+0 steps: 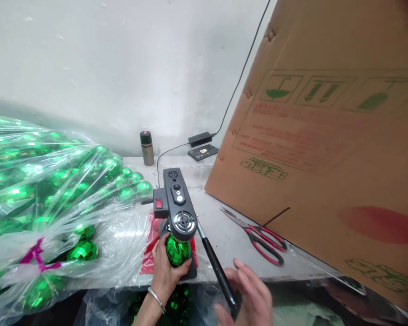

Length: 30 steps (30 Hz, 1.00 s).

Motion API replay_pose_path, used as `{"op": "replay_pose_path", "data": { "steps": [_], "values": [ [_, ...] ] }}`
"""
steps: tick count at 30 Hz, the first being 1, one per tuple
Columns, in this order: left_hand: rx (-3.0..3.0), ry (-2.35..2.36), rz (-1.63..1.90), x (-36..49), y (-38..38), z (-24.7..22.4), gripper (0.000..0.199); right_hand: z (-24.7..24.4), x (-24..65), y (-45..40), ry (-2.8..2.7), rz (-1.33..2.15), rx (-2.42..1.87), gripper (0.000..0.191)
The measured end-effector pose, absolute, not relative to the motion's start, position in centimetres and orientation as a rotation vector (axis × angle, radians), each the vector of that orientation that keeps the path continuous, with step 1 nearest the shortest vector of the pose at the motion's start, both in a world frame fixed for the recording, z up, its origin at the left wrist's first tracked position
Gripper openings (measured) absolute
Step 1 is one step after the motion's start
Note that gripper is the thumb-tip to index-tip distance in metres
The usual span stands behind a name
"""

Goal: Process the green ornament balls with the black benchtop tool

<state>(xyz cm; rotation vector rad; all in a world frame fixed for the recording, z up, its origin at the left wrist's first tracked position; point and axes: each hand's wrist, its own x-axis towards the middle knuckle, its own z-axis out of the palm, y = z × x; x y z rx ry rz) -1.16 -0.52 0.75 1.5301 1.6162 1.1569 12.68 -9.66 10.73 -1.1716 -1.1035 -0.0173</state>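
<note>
Under the round end of a black device (179, 203) with a red switch, my left hand (165, 267) holds a shiny green faceted ball (177, 251), fingers on its left side and thumb at its lower right. A silver bangle circles that wrist. My right hand (250, 294) is at the bottom, right of the ball, its fingers apart and slightly curled beside the black handle (217, 271) of the device's lever. Whether it touches the handle is unclear. Red plastic (152, 244) lies beneath the device.
Clear plastic bags (47, 190) of green balls fill the left side. Red-and-black scissors (261, 240) lie to the right, by a big cardboard box (313, 149). Behind stand a small bottle (147, 148), a phone (203, 152) and a black adapter (200, 138) with a cable.
</note>
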Motion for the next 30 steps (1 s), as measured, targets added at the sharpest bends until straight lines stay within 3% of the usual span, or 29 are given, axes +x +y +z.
{"op": "replay_pose_path", "data": {
  "steps": [3,6,8,30],
  "values": [
    [1.505,1.650,1.191,-0.4,-0.6,1.1,0.082,14.4,12.4,-7.7,-1.211,-0.052,-1.101,0.042],
    [1.503,1.643,1.172,-0.1,-0.6,1.3,0.081,17.0,12.4,-6.1,-1.420,-0.008,-0.982,0.030],
    [1.506,1.646,1.162,0.0,-0.6,1.3,0.081,17.6,12.3,-5.4,-1.452,0.006,-0.919,0.035],
    [1.497,1.661,1.158,0.5,-0.8,1.0,0.077,14.5,10.5,-3.9,-1.203,-0.046,-0.844,0.040]
  ]
}}
